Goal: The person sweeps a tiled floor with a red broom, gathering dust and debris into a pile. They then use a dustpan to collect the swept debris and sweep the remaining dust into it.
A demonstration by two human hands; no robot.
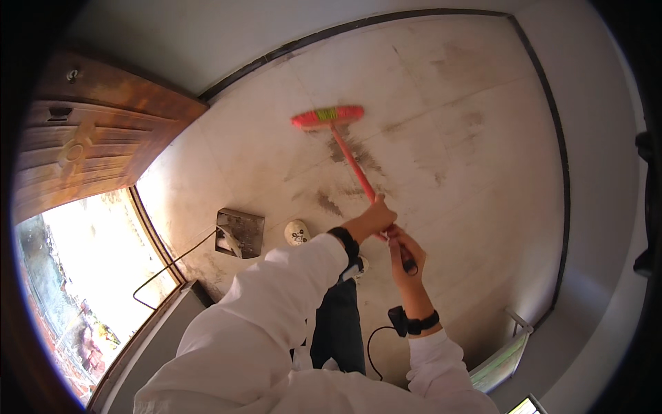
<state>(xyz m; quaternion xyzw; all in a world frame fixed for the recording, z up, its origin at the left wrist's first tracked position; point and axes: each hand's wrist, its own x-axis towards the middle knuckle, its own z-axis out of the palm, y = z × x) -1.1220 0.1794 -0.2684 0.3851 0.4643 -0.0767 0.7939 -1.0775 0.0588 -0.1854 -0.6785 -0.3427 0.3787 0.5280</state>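
A broom with a red handle (354,164) slants away from me over the pale floor (496,171). Its red head (327,117), which bears a yellow-green label, is at the far end, beyond a dark stain on the floor. My left hand (376,216) is wrapped around the handle. Just behind it, my right hand (408,253) grips the handle near its black end. Both wrists carry black bands. To the left of my shoes lies a long-handled dustpan (247,234) with some pale debris in it.
A brown panelled door (93,139) stands open at the left, beside a bright doorway (108,243). The dustpan's thin bent handle (168,265) reaches toward the threshold. Dark skirting (558,139) runs along the walls. A framed panel (501,362) stands at lower right.
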